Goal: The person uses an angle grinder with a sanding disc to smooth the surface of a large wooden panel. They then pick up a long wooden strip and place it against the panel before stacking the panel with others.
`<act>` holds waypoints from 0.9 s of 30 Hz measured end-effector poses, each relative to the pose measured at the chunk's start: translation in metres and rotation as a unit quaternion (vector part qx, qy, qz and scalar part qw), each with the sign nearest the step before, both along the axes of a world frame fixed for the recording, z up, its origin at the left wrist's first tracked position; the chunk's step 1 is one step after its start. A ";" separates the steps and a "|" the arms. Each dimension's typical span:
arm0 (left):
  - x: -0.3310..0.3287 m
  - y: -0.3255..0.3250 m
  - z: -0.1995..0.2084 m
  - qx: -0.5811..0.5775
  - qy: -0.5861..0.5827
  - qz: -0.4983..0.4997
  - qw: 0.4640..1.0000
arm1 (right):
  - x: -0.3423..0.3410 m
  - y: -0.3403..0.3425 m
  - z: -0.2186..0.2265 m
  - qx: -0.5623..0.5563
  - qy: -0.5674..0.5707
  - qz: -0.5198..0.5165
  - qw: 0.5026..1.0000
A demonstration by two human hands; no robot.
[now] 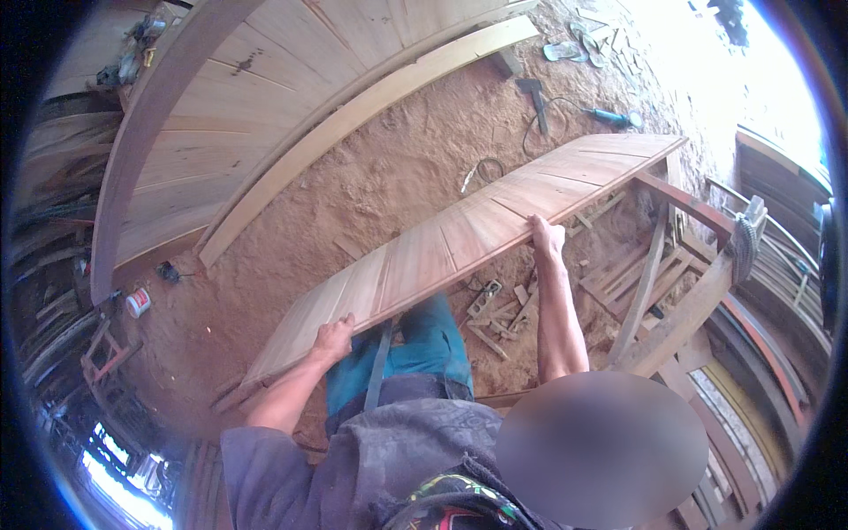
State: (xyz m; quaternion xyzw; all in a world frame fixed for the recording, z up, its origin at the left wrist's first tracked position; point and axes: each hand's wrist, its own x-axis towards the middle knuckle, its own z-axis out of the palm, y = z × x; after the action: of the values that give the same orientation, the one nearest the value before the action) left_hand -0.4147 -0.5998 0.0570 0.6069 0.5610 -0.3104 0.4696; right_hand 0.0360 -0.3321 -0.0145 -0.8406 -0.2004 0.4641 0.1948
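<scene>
A long planked wooden panel (442, 234) stretches slantwise in front of my body, from the lower left to the upper right. My left hand (334, 337) is closed on its near edge, toward the left end. Farther right, my right hand (548, 237) grips the same edge, with my forearm reaching up to it. The undersides of both grips are hidden. The panel's right end lies beside a wooden trestle (676, 199), but whether it rests on it I cannot tell.
A large planked board (265, 102) with a thick frame stands at the upper left. Beyond the panel, a teal corded power tool (614, 118) and a dark angled piece (534, 99) lie on dusty ground. Wood offcuts (503, 329) and a white can (138, 302) are about.
</scene>
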 end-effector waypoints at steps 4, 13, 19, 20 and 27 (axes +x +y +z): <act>-0.023 0.007 0.026 0.040 -0.010 0.006 0.999 | -0.019 0.004 0.029 0.005 -0.010 -0.006 1.000; -0.100 0.019 0.084 0.110 0.009 -0.005 0.994 | -0.084 0.023 0.074 0.053 -0.004 -0.008 0.999; -0.174 0.025 0.077 0.108 0.018 -0.004 0.994 | -0.159 0.033 0.075 0.077 0.055 -0.022 0.995; -0.189 0.026 0.072 0.120 0.019 -0.005 0.993 | -0.175 0.035 0.071 0.064 0.034 -0.011 0.997; -0.278 0.029 0.016 0.139 0.010 -0.012 0.990 | -0.272 0.045 0.031 0.040 0.032 -0.026 0.998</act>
State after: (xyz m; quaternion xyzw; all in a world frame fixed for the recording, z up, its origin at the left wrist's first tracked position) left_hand -0.6931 -0.5705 0.0735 0.6701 0.5959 -0.2408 0.3714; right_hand -0.2356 -0.2871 0.0160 -0.8214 -0.1908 0.4776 0.2465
